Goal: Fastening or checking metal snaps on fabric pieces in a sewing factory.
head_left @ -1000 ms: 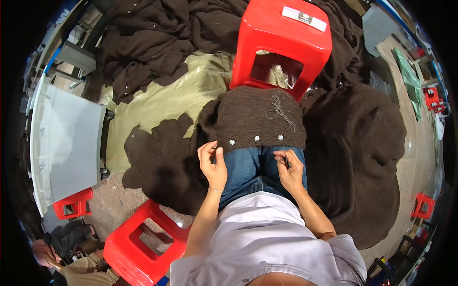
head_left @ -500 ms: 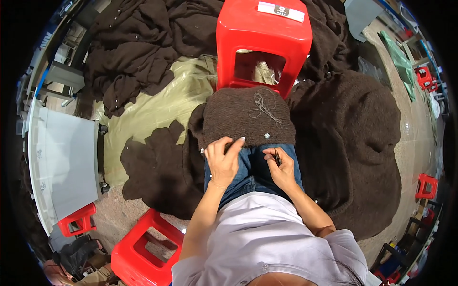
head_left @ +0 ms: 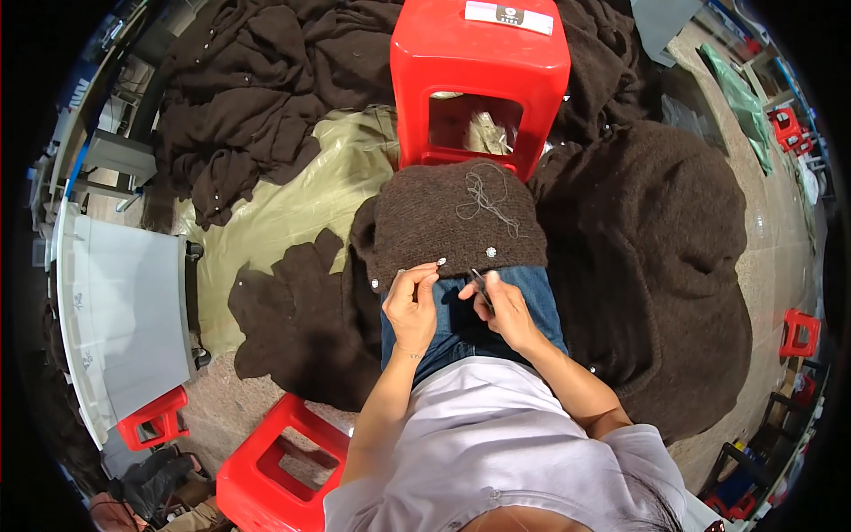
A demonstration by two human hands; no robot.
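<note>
A brown knitted garment (head_left: 417, 217) lies across my lap, with a loose tangle of grey thread (head_left: 483, 206) on top. Along its near edge sit shiny round buttons, one (head_left: 491, 253) in the middle and another (head_left: 442, 262) by my left fingertips. My left hand (head_left: 413, 306) is pinched closed at that edge, beside the button; what lies between finger and thumb is too small to make out. In my right hand (head_left: 507, 312) is a small pair of dark thread snips (head_left: 481, 288), its tips pointing up and left toward the garment's edge.
Just beyond my knees stands a red plastic stool (head_left: 483, 53). More brown knitwear (head_left: 647, 266) is heaped to the right, and further piles (head_left: 257, 80) lie at the far left on yellowish sheeting (head_left: 275, 208). A white bin (head_left: 124, 306) on wheels and another red stool (head_left: 253, 465) are at left.
My left finger and thumb have closed together beside the button. The snips have turned, their tips now raised toward the garment's edge, as my right hand moved slightly left.
</note>
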